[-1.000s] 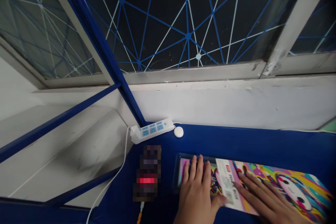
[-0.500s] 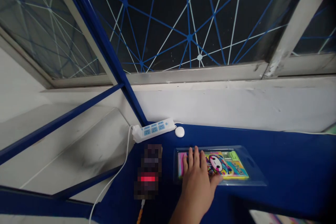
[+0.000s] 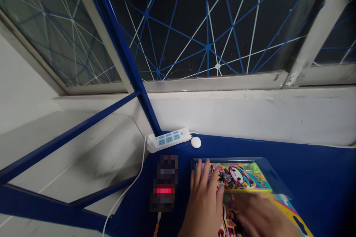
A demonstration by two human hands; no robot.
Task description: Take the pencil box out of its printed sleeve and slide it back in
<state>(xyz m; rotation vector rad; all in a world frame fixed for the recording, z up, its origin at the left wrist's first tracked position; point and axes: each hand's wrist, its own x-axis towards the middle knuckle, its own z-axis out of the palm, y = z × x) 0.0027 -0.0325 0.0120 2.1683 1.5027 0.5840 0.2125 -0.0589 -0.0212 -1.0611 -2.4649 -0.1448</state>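
My left hand (image 3: 204, 196) lies with its fingers stretched over the left end of a clear plastic tray (image 3: 278, 183). In the tray sits a colourful cartoon-printed stationery set (image 3: 239, 177) with a white-faced character and a green piece at its upper right. My right hand (image 3: 261, 214) is smeared by motion, so its fingers are hard to read. It lies over a colourful printed card (image 3: 293, 213) with a yellow edge and a dark cut-out shape, just in front of the tray. The hand covers much of that card.
On the blue tabletop (image 3: 319, 170), left of my hands, lies a blurred-out phone-like object (image 3: 165, 181) with a cable. Behind it are a white power strip (image 3: 171, 140) and a round white disc (image 3: 196, 142). Blue metal bars (image 3: 105, 109) border the left side.
My right hand has come into view from the lower right together with the printed card, now against the tray's front side. My left hand stays on the tray. The view has shifted slightly.
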